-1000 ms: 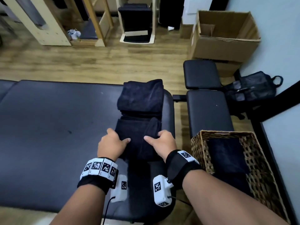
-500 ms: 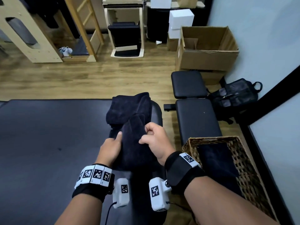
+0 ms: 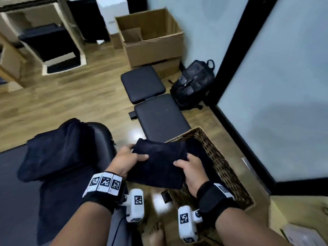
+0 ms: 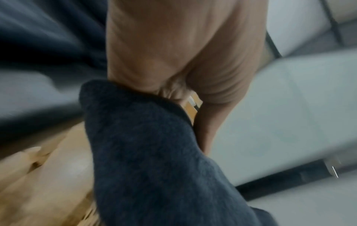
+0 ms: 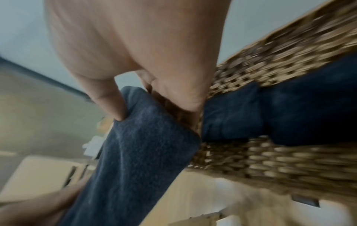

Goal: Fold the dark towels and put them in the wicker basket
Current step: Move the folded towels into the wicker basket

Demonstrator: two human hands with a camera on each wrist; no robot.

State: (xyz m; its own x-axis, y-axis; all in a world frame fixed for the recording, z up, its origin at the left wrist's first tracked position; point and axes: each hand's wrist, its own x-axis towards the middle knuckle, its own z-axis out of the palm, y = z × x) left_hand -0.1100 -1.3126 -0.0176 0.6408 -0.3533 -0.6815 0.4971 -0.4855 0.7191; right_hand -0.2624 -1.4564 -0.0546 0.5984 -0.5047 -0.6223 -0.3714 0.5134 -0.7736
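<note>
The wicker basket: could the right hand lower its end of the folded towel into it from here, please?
Probably yes. The right hand already grips the folded towel at the wicker basket's near edge. The basket's top is open, and only another dark towel lies inside.

The folded towel (image 3: 158,162) I hold feels like soft, matt, napped dark cloth. The basket (image 3: 223,167) is rough woven wicker. The bench pads (image 3: 159,118) look like smooth, faintly glossy black vinyl; the floor (image 3: 71,103) is polished wood, the box (image 3: 154,45) plain matt cardboard.

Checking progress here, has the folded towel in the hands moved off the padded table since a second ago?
Yes. The folded towel has left the padded table, carried right to the wicker basket.
</note>
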